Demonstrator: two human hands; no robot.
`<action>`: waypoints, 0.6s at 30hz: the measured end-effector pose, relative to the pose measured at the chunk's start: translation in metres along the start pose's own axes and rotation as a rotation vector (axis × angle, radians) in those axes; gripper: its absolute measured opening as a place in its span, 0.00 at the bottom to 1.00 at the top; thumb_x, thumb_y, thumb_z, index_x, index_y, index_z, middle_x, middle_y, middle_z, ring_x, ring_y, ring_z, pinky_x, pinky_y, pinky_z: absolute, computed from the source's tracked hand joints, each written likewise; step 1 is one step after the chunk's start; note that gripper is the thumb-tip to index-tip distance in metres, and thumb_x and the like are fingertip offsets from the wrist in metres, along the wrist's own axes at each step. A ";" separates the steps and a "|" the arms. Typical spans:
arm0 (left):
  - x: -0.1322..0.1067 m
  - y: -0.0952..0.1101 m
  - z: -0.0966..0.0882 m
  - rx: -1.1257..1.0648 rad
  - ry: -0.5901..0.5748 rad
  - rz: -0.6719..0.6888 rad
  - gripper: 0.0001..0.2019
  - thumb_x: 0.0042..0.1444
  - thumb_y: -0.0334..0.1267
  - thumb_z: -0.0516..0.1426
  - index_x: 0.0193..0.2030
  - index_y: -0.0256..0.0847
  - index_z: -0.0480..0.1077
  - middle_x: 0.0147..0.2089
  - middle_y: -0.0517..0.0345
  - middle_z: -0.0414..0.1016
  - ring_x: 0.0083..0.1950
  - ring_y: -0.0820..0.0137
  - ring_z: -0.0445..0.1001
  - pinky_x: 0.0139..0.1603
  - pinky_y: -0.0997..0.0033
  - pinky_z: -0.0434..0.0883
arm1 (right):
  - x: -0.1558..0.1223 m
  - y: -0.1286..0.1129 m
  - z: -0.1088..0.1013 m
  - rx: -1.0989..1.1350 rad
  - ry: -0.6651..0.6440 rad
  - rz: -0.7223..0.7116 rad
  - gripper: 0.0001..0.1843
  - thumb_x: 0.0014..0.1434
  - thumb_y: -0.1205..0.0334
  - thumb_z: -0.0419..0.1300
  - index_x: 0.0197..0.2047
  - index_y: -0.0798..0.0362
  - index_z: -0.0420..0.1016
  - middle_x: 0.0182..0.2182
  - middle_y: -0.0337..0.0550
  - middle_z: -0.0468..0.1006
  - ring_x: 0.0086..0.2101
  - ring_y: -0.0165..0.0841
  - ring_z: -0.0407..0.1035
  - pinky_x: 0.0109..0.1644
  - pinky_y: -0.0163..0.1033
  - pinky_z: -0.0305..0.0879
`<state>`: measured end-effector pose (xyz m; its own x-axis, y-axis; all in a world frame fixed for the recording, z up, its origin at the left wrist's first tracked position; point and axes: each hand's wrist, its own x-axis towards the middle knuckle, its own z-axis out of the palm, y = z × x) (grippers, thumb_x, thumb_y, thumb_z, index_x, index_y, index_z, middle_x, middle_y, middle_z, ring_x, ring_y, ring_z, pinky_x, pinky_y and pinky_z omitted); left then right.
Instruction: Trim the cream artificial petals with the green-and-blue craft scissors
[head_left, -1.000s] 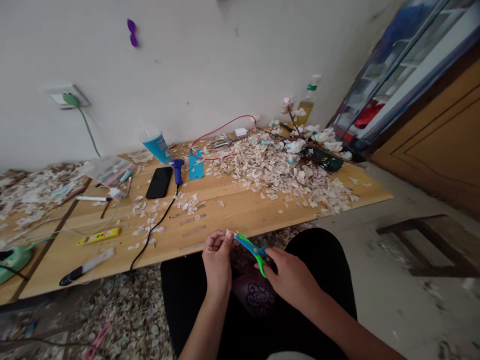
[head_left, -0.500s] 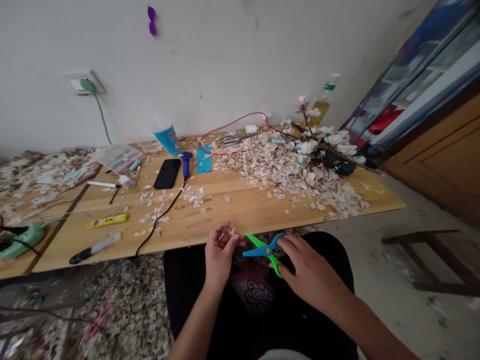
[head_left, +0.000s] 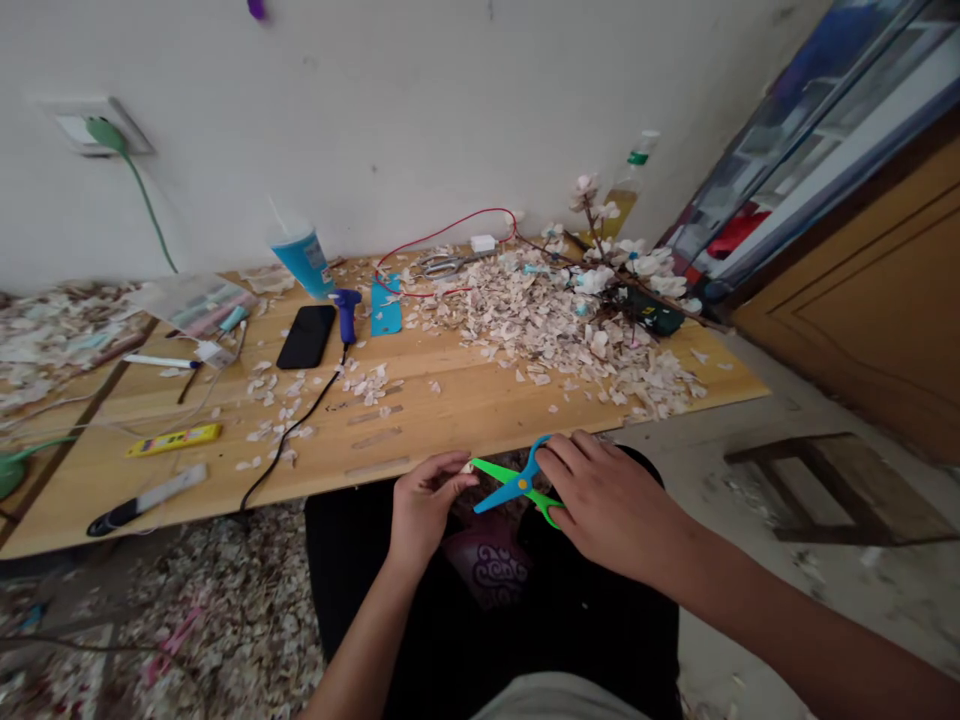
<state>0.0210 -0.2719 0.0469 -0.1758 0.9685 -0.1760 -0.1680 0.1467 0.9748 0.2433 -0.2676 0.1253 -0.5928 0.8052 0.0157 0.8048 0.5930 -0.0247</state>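
Observation:
My right hand (head_left: 611,500) is shut on a pair of plastic scissors (head_left: 523,484), one blade green and one blue, with the blades spread and pointing left. My left hand (head_left: 422,505) has thumb and fingers pinched on a small pale piece (head_left: 467,468), mostly hidden, which looks like one of the thin off-white flakes on the table. The tip of the green blade is beside this piece; whether they touch I cannot tell. Both hands are over my lap at the table's front edge. Beyond them lies a heap of pale flakes (head_left: 525,315).
On the wooden table (head_left: 442,420) are a black phone (head_left: 306,337), a purple glue gun (head_left: 346,315) with its cord, a blue cup (head_left: 304,262) and a yellow box cutter (head_left: 174,440). A flowered branch (head_left: 600,265) and a bottle (head_left: 626,190) stand back right. A stool (head_left: 847,490) is at right.
The scissors and my right hand have come closer to my left hand, bringing the green blade tip up beside the pale piece. The whole view has shifted slightly.

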 end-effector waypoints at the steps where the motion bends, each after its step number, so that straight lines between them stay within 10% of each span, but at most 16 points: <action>1: 0.000 0.000 0.000 -0.008 -0.014 -0.005 0.13 0.39 0.34 0.71 0.35 0.42 0.82 0.31 0.54 0.82 0.32 0.66 0.80 0.36 0.70 0.78 | 0.000 0.000 -0.001 -0.003 -0.003 -0.005 0.13 0.54 0.64 0.63 0.44 0.52 0.70 0.43 0.50 0.75 0.43 0.47 0.67 0.44 0.50 0.63; 18: 0.001 -0.003 -0.001 0.050 -0.138 0.042 0.09 0.40 0.34 0.71 0.32 0.42 0.81 0.31 0.54 0.81 0.32 0.66 0.79 0.34 0.72 0.76 | -0.006 0.009 -0.013 0.023 -0.021 -0.036 0.10 0.52 0.63 0.63 0.39 0.49 0.70 0.38 0.46 0.75 0.41 0.44 0.67 0.40 0.46 0.61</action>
<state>0.0201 -0.2713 0.0433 -0.0459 0.9920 -0.1179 -0.1147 0.1120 0.9871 0.2543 -0.2668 0.1377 -0.6218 0.7832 -0.0037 0.7824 0.6210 -0.0479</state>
